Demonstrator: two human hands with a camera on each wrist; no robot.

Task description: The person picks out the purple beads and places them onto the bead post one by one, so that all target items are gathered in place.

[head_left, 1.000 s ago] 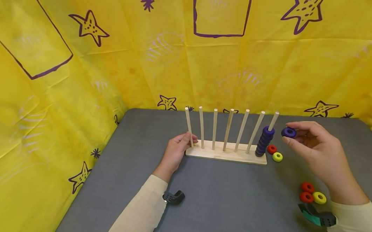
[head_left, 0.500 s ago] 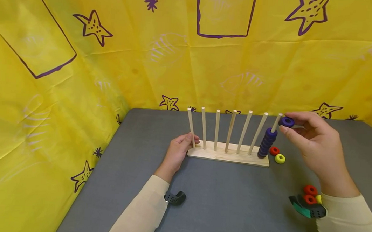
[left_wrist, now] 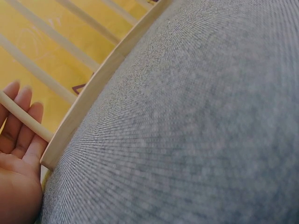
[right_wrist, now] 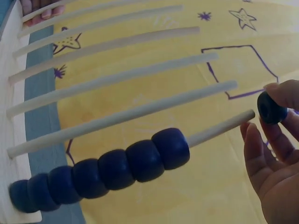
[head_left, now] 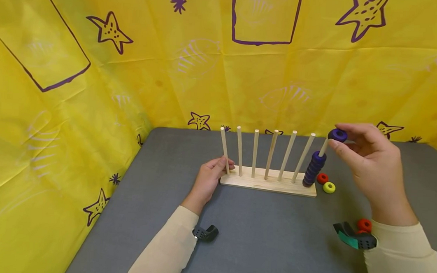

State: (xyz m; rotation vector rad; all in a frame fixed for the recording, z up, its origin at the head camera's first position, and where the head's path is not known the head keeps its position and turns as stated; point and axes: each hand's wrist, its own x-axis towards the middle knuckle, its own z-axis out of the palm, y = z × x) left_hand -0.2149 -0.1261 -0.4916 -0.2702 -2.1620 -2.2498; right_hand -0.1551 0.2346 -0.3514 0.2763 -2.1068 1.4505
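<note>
A wooden peg rack (head_left: 268, 186) stands on the grey table, a row of several upright pegs along its base. My left hand (head_left: 208, 180) holds its left end, thumb and fingers around the leftmost peg (left_wrist: 28, 119). Several dark purple beads (head_left: 313, 170) are stacked on the rightmost peg, whose upper part is bare. At that peg's tip, my right hand (head_left: 381, 172) pinches another purple bead (right_wrist: 276, 114) between thumb and fingers. In the right wrist view this bead is just off the tip, its hole facing the peg, and a fingertip is beside the tip.
Right of the base lie a red bead (head_left: 322, 178) and a yellow bead (head_left: 329, 187). Nearer the front, red beads (head_left: 364, 225) are partly covered by the right wrist's strap (head_left: 354, 236). A yellow patterned cloth (head_left: 206, 82) hangs behind the table.
My right hand has moved up and slightly left, bringing the pinched purple bead from beside the rightmost peg to its tip. My left hand keeps its place on the rack.
</note>
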